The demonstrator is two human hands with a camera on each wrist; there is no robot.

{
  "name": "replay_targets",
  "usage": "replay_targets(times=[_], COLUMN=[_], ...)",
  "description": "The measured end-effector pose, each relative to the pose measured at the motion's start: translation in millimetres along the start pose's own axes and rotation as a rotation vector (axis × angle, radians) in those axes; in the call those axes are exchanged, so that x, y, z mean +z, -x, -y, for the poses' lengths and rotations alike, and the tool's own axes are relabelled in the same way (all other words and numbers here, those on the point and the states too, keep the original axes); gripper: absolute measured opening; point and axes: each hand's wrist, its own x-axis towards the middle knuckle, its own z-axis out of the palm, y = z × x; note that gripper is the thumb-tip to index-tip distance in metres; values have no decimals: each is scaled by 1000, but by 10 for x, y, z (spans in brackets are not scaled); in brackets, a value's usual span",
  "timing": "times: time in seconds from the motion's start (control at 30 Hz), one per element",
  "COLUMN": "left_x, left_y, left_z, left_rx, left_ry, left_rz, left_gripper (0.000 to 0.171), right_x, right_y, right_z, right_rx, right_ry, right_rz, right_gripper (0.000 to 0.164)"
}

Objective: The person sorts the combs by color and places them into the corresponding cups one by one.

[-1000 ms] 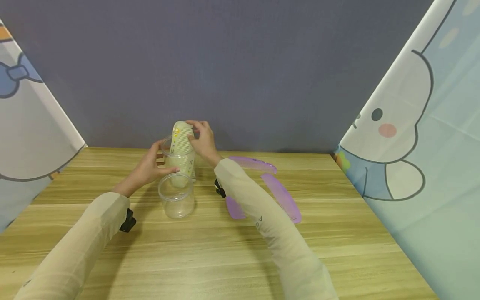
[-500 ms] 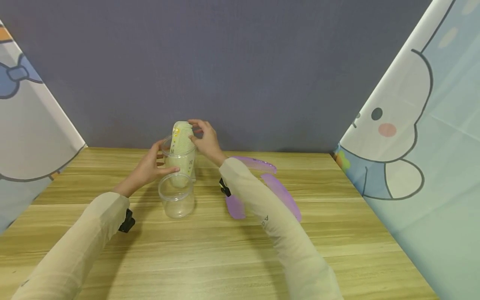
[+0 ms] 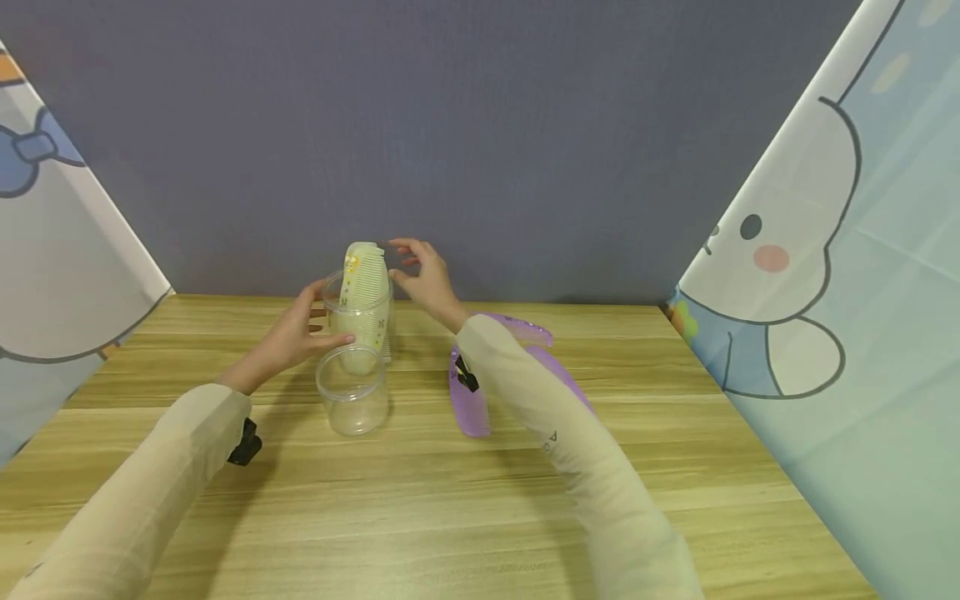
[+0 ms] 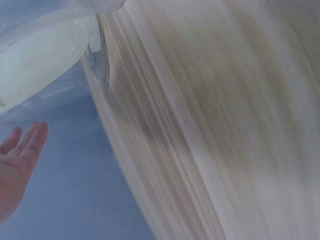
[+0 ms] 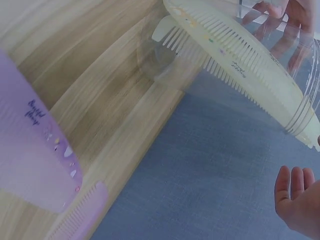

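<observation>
Pale yellow-green combs (image 3: 363, 279) stand upright in the rear clear plastic tub (image 3: 337, 315), their tops rising above its rim. Printed pictures and small lettering run along their spines (image 5: 220, 47). My left hand (image 3: 288, 337) is at the tub's left side, thumb in front and fingers behind, all fairly straight; the left wrist view shows a slight gap between fingertips (image 4: 42, 127) and tub. Just right of the comb tops is my right hand (image 3: 427, 279), fingers spread and loosely bent, holding nothing. In the right wrist view, its fingers (image 5: 296, 180) are apart from the combs.
A second clear tub (image 3: 356, 417), with nothing seen inside, stands in front of the first. Three purple combs lie on the wooden table (image 3: 360, 517) to the right: one left (image 3: 468, 408), one back (image 3: 528, 331), one partly under the right sleeve (image 3: 558, 371). A dark wall (image 3: 480, 150) rises behind.
My right hand has drawn away to the right from the comb tops, and its fingers have come off them. The left hand has shifted slightly left. Combs and tubs stay put.
</observation>
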Motion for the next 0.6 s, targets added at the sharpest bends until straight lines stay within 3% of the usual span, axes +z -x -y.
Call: replay_targets(times=[0.3, 0.6], left_x=[-86, -168], left_y=[112, 246], left_z=[-28, -33], left_rx=[-28, 0], left_ry=[-27, -28], left_rz=[-6, -13], left_gripper=[99, 91], right_x=[-161, -282], right_y=[82, 181], right_z=[-72, -204], right_rx=[-33, -19], right_ry=[8, 21], right_rz=[26, 53], right_gripper=[42, 41])
